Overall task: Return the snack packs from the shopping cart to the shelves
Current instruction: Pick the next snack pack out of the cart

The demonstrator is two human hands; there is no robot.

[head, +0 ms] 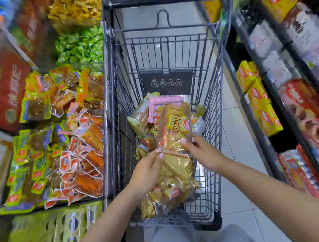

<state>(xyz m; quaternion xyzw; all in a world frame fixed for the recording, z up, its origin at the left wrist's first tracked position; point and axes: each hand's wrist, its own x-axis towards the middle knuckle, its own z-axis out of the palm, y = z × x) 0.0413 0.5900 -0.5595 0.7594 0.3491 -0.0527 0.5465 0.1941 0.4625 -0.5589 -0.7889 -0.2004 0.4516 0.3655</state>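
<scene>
A grey wire shopping cart (219, 94) stands in the aisle in front of me. Inside it lie several snack packs: a clear bread pack with a yellow label (177, 126), a gold-wrapped pack (175, 170) under my hands, and a pink-topped pack (164, 102) further back. My left hand (146, 174) pinches the crimped edge of the bread pack with thumb and fingers. My right hand (201, 149) reaches in from the right, its fingers on the same pack's right side.
Open bins of small orange, yellow and green snack sachets (62, 144) sit left of the cart. Shelves with yellow boxes (259, 97) and red boxes (308, 108) line the right. A narrow strip of tiled floor (235, 152) runs between cart and right shelves.
</scene>
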